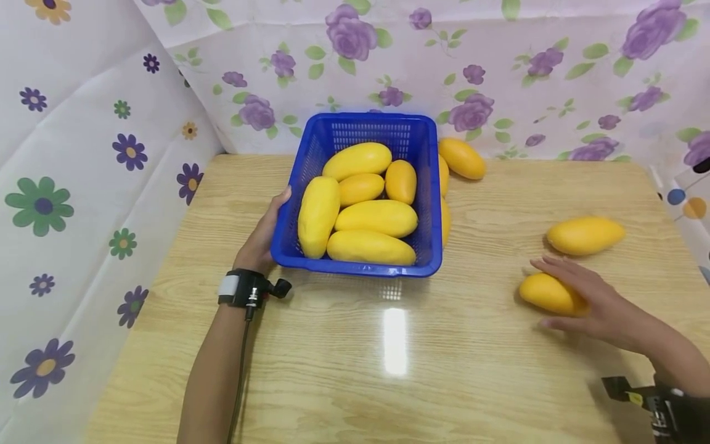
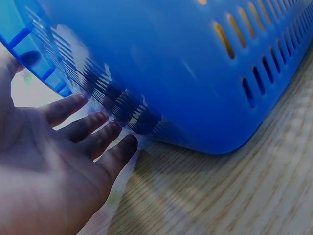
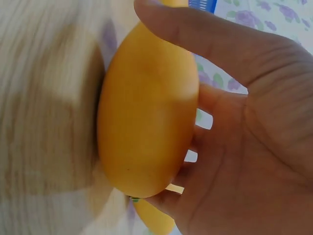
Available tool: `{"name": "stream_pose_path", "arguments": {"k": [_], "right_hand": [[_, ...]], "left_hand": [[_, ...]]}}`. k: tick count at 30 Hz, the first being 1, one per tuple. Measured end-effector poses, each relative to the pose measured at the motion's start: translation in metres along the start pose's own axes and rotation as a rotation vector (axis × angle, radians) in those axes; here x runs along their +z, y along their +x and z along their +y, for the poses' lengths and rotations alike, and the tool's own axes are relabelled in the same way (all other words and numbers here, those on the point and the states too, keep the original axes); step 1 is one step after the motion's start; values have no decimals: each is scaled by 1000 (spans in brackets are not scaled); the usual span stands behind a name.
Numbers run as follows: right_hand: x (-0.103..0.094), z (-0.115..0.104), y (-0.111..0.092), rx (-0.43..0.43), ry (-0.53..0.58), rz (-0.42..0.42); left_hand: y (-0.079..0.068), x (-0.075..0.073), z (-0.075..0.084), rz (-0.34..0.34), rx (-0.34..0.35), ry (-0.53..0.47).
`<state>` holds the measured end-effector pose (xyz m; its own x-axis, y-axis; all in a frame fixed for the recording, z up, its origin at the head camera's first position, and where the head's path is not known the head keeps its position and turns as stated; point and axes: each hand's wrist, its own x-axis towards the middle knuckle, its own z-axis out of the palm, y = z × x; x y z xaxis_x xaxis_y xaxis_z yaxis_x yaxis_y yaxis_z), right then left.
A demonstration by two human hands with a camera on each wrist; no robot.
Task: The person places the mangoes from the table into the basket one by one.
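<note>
A blue plastic basket (image 1: pixel 357 269) with slotted walls stands on the table and holds several yellow and orange-yellow mangoes (image 1: pixel 377 218). My left hand (image 1: pixel 262 237) touches the basket's left side. In the left wrist view its extended fingers (image 2: pixel 80 125) lie against the slotted wall, with the thumb near the rim. On the right, my right hand (image 1: pixel 596 302) is spread around a single orange-yellow mango (image 1: pixel 549 293) lying on the table. The right wrist view shows the thumb and fingers on opposite sides of this mango (image 3: pixel 149 115); firm contact cannot be made out.
Another mango (image 1: pixel 585 235) lies just beyond my right hand. Behind the basket's right side rests one more mango (image 1: pixel 462 158), with others partly hidden by the basket wall. Flower-printed sheets (image 1: pixel 355 68) line the back and left of the wooden table (image 1: pixel 471 370).
</note>
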<state>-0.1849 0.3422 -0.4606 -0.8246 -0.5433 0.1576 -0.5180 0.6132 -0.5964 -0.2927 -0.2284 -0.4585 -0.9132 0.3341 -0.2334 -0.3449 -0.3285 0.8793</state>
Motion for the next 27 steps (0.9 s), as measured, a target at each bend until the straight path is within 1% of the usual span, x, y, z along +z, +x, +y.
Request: {"name": "stream_pose_path", "arguments": {"k": [3,5,8,12,14,18,23,27], "right_hand": [[2,1,2,-57,-31,29],[4,2,2,-65,-46,51],[7,2,1,-17,-60,73],[10,3,-1,62,-88,69],[11,2,-1,84,-94,64],[11,0,-1,118,-83,73],[9,-1,4,128,-73,77],[6,-3,10,133,-65,60]], "left_hand": [[-1,1,1,-20,3,-5],[-1,3,2,-27,2,-12],[-2,4,3,-23,-5,-32],[-4,5,3,-15,-3,-37],[-5,4,3,-15,4,-25],[-5,2,0,-17,4,-25],[-2,1,-1,11,-2,-4],[-3,0,0,25,-3,3]]}}
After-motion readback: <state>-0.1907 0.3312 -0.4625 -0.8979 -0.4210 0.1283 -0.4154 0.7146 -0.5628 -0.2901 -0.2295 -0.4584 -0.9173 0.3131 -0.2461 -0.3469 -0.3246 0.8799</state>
